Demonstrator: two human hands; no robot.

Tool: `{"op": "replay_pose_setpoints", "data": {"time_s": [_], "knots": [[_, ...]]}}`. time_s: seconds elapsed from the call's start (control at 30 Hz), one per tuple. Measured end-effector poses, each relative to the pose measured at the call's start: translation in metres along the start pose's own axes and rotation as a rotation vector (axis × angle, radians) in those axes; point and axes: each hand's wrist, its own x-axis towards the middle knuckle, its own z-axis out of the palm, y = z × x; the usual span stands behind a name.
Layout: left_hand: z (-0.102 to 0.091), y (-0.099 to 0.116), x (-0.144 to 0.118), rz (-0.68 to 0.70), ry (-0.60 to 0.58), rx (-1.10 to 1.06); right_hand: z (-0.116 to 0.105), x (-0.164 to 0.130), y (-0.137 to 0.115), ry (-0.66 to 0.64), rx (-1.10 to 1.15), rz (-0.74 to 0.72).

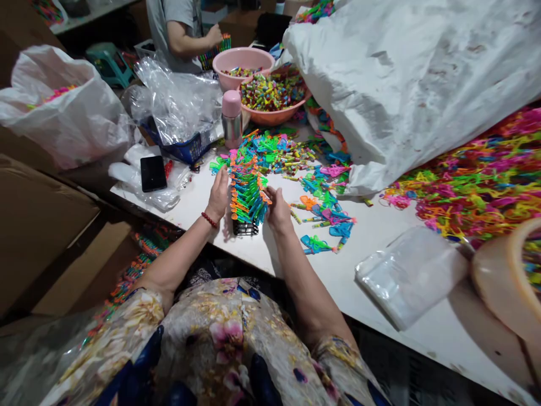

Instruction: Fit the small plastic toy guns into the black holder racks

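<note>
Head view of a sorting station. The left hand (218, 194) and the right hand (278, 210) press flat against opposite sides of a packed row of coloured plastic toys (246, 189), which stands on the white desk (380, 237) directly before the person; each grip is open-palmed, fingers extended rather than curled, bracing the row from both flanks so the pieces stay aligned and upright. A dark ridged holder (245, 228) shows at the near end of the row, apparently seating it. Loose toys (325, 211) of the same kind lie scattered just right of the row, within short reach. Two pink basins (270, 115) filled with small coloured parts sit at the far edge, beside a pink-capped flask (232, 118). A black phone (153, 173) rests on clear bags to the left. A large white sack (414, 73) spills tangled coloured parts (477, 180) at right. A co-worker's arm (192, 42) works beyond the basins.
</note>
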Motion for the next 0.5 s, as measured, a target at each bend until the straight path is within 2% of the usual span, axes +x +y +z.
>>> {"op": "replay_pose_setpoints", "data": {"time_s": [0.03, 0.1, 0.2, 0.3, 0.37, 0.5], "knots": [[-0.006, 0.004, -0.005, 0.028, 0.032, 0.038, -0.009, -0.008, 0.007, 0.044, -0.025, -0.018], [-0.017, 0.015, -0.012, 0.171, 0.018, 0.124, -0.024, -0.026, 0.018, 0.013, -0.138, -0.061], [-0.028, 0.033, -0.016, 0.486, -0.199, 0.256, -0.037, -0.047, 0.026, -0.151, -0.382, -0.181], [-0.029, 0.045, -0.012, 0.698, -0.446, 0.367, -0.040, -0.051, 0.026, -0.236, -0.626, -0.318], [-0.025, 0.051, -0.008, 0.753, -0.580, 0.453, -0.039, -0.046, 0.026, -0.229, -0.752, -0.384], [-0.016, 0.057, -0.005, 0.721, -0.753, 0.630, -0.035, -0.035, 0.027, -0.212, -0.917, -0.440]]}}
